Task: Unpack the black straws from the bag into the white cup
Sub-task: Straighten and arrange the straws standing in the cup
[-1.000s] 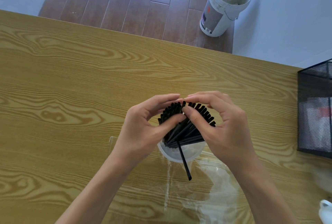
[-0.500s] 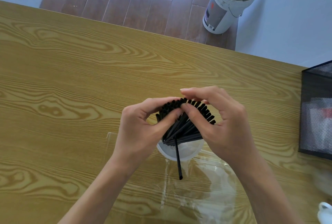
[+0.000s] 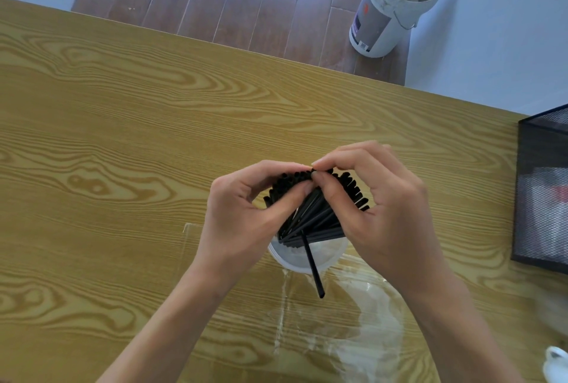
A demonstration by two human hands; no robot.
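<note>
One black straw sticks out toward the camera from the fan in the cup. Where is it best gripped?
Probably at the free near end of the stray straw, pinched across its thin shaft from the near side. That end juts past the white cup rim, apart from both hands.

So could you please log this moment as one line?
both hands: left hand and right hand hold straws | cup: under straws | bag: on table

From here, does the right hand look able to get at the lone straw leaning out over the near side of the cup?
Probably yes. The lone straw sticks out uncovered over the white cup rim, just beside the right hand. That hand is pinching the bundled straw tops, so it would have to release first.
</note>
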